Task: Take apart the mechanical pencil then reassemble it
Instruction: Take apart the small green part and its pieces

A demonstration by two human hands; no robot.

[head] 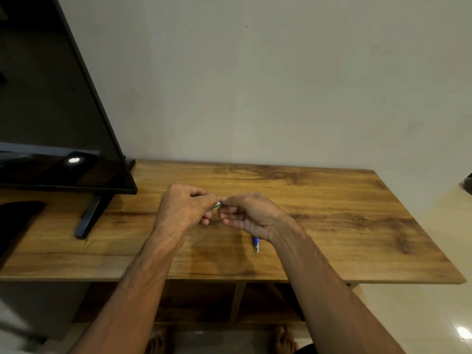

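My left hand and my right hand meet above the middle of the wooden table. Between their fingertips shows a small silvery pencil part; both hands pinch it, one at each end. Most of this part is hidden inside the fingers. A blue pencil barrel with a metal tip lies on the table just under my right wrist, its upper end hidden by the wrist.
A black TV screen stands at the left on a dark foot. A dark flat object lies at the far left edge. The wall rises right behind the table. Open shelves sit under the tabletop.
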